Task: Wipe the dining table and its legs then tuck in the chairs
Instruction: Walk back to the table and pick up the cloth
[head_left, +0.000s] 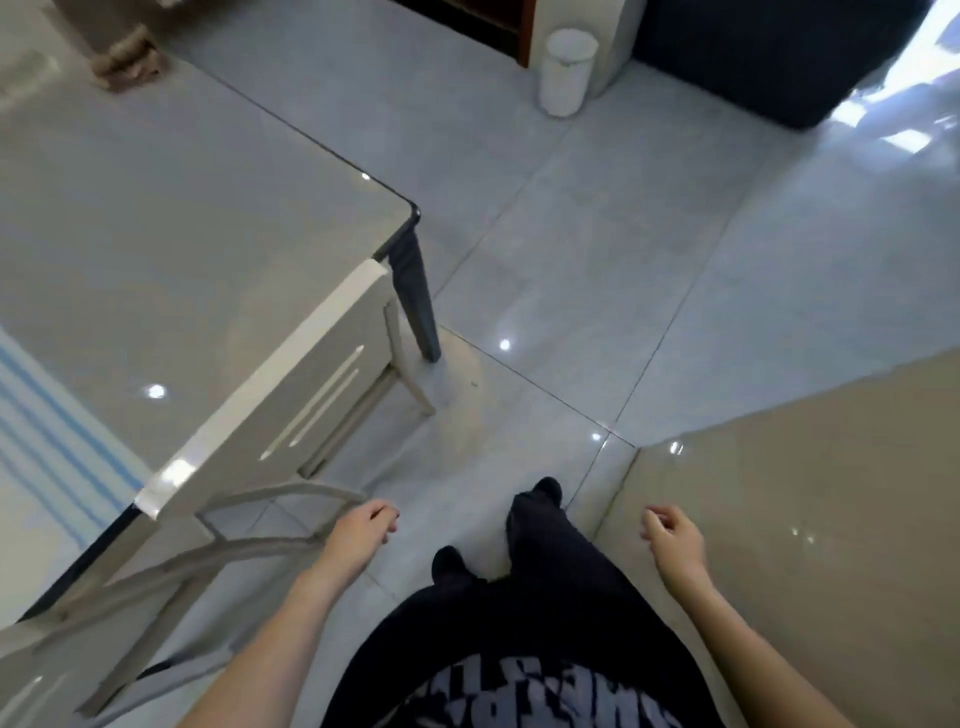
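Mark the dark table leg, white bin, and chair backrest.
dark table leg (415, 301): head view, middle of the shaft.
white bin (563, 78): head view, side wall.
chair backrest (270, 415): head view, panel above the slots.

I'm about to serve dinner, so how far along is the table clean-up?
Nearly done, it seems. The table top gleams and neither hand holds a cloth, so wiping looks finished. A white-backed chair sits tucked under the edge. The left hand is beside a second chair, the right hand free. Whether that chair needs pushing further, I cannot tell.
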